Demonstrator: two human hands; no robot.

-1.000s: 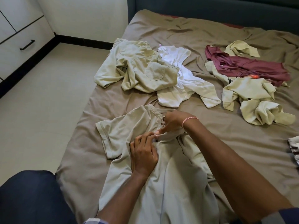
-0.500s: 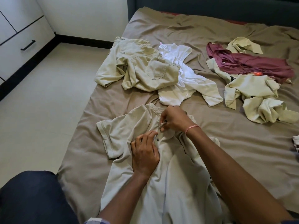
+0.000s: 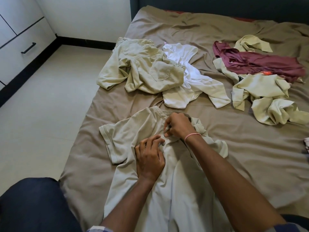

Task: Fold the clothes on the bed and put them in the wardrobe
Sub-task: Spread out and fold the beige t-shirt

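The right hand (image 3: 179,125), with a band (image 3: 192,135) at its wrist, pinches the placket of a beige shirt (image 3: 175,190) just under the collar. The left hand (image 3: 149,159), just below it, grips the same strip of cloth with curled fingers. The shirt lies front up at lower centre on the bed (image 3: 250,156), one sleeve spread to the left. Above it lie crumpled beige trousers (image 3: 147,69) touching a white top (image 3: 192,81). At upper right a maroon garment (image 3: 260,62) lies over pale clothes (image 3: 260,87). Drawers (image 3: 21,41) stand at upper left.
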